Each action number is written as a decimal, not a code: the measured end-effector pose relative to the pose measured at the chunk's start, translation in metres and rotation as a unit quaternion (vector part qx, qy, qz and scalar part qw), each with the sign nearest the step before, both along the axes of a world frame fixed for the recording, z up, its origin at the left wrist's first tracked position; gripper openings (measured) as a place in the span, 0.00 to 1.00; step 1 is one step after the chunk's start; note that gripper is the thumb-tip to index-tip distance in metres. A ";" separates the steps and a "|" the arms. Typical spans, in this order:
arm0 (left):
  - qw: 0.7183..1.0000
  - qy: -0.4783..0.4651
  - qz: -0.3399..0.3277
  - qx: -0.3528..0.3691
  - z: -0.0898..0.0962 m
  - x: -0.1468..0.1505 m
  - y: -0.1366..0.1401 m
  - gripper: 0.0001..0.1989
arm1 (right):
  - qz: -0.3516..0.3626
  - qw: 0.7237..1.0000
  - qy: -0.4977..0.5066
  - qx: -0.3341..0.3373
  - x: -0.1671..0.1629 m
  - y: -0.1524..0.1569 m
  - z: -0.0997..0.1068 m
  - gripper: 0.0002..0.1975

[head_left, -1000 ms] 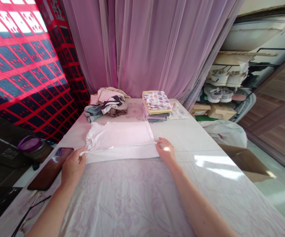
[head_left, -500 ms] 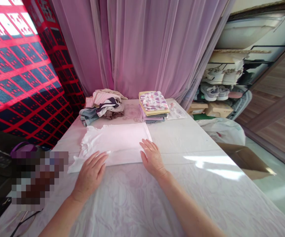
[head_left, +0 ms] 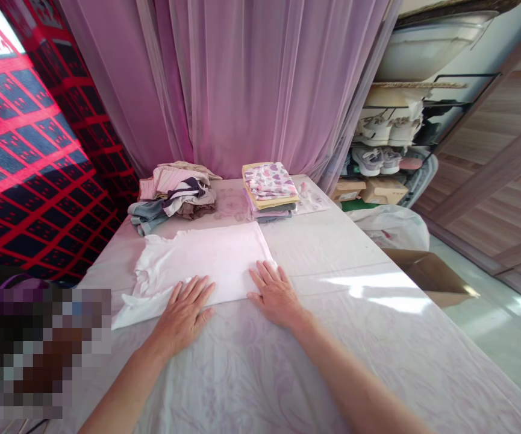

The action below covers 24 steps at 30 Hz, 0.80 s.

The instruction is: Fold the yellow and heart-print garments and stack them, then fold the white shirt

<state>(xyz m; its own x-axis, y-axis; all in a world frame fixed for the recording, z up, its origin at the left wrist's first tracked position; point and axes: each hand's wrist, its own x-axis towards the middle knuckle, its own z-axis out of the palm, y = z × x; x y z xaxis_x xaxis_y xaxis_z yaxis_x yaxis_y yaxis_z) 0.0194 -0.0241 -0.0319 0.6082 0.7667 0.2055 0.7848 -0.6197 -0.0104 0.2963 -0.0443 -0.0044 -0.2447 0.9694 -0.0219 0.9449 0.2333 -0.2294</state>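
A white garment [head_left: 206, 253] lies spread on the cloth-covered table, its near side folded over in a strip and its ruffled edge toward the left. Flat on the near folded strip rests my left hand [head_left: 185, 313], fingers spread and pointing away from me. My right hand [head_left: 276, 294] lies palm down on the garment's near right corner, its fingers also apart. Neither hand grips the fabric. What kind of garment it is I cannot tell for sure.
Behind the garment on the left is a loose heap of clothes [head_left: 174, 193]. A neat folded stack [head_left: 270, 190] stands to its right, a heart-print piece on top. Beyond the table's right edge are a cardboard box [head_left: 427, 277], a plastic bag [head_left: 391, 226] and a shoe rack [head_left: 386, 132].
My left hand has slid to the right along the folded strip. The right hand stays at the right corner, its fingers now flatter. The whole view has shifted slightly.
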 end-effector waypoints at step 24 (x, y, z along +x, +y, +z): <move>0.996 -0.044 0.073 -0.027 0.011 -0.003 -0.009 0.24 | -0.200 0.958 0.159 0.133 0.048 -0.001 -0.028 0.15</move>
<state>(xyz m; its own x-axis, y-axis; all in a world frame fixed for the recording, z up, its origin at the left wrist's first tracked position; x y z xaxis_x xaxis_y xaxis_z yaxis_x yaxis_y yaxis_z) 0.0164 -0.0334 -0.0211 0.4709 0.8572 0.2083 0.8630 -0.4967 0.0930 0.3442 -0.0449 -0.0320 0.1932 0.9481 0.2524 0.8630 -0.0418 -0.5034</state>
